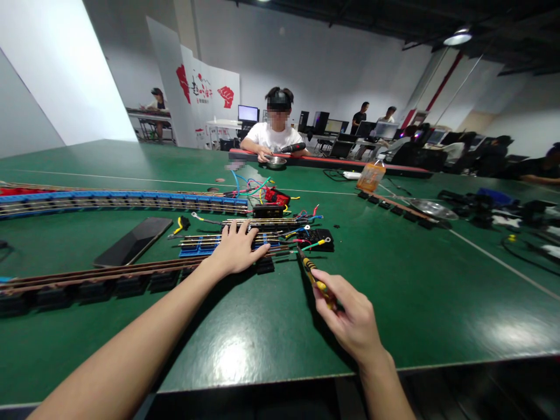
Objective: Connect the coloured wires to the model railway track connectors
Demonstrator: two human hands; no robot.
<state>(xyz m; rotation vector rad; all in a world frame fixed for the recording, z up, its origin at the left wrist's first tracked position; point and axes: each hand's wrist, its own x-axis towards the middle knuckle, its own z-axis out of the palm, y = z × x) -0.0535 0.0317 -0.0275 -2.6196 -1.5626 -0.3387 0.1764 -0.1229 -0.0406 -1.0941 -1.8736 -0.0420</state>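
My left hand (pixel 236 249) lies flat, fingers spread, on short model rail track sections (pixel 205 242) in the middle of the green table (pixel 415 291). My right hand (pixel 350 318) pinches a yellow-and-black screwdriver (pixel 312 274), whose tip points at a black terminal block (pixel 317 239) with red, blue and yellow wires (pixel 306 228). A long brown track (pixel 100 274) runs left from under my left hand.
A blue-based track (pixel 122 201) stretches across the left. A dark phone (pixel 133 240) and yellow-handled pliers (pixel 179 226) lie left of my hand. A red device (pixel 276 197) with wires, an orange bottle (pixel 371 176) and a metal dish (pixel 431 208) sit farther off. A person sits opposite with a bowl (pixel 276 161).
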